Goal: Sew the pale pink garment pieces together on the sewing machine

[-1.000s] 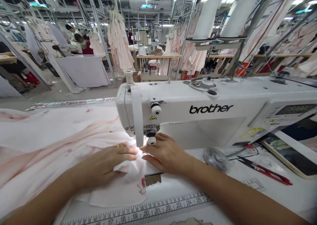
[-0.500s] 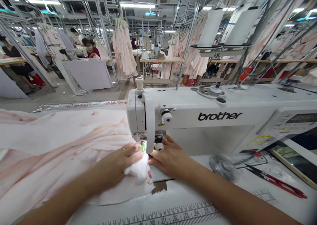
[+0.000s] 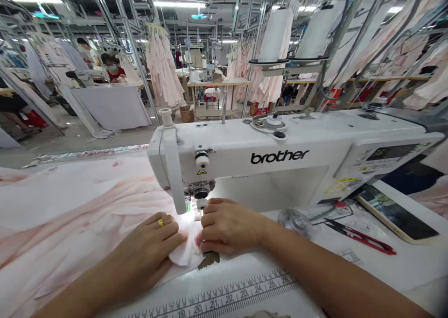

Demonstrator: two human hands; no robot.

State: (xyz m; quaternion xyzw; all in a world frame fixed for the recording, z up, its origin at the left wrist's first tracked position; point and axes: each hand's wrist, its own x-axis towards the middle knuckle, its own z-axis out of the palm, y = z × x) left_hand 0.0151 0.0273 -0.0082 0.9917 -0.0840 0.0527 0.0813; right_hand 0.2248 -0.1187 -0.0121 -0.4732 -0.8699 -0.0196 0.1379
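Observation:
A white Brother sewing machine (image 3: 273,161) stands on the table, its needle area and presser foot (image 3: 198,196) just beyond my hands. Pale pink fabric (image 3: 70,206) spreads left across the table and bunches under my left hand (image 3: 150,245), which wears a gold ring. My right hand (image 3: 227,227) sits beside it, its fingertips closed on a folded edge of the fabric close to the presser foot. The needle tip is hidden by the machine's lit head and the cloth.
Red-handled thread snips (image 3: 360,237), a transparent plastic disc (image 3: 296,222) and a phone (image 3: 395,215) lie right of my hands. A measuring tape (image 3: 210,299) runs along the table's front. Behind the machine are hanging pink garments (image 3: 163,70) and a co-worker (image 3: 114,70).
My hands have come closer together at the presser foot, and my right fingers now curl over the fabric fold. The view has swung slightly, shifting the machine left in the picture.

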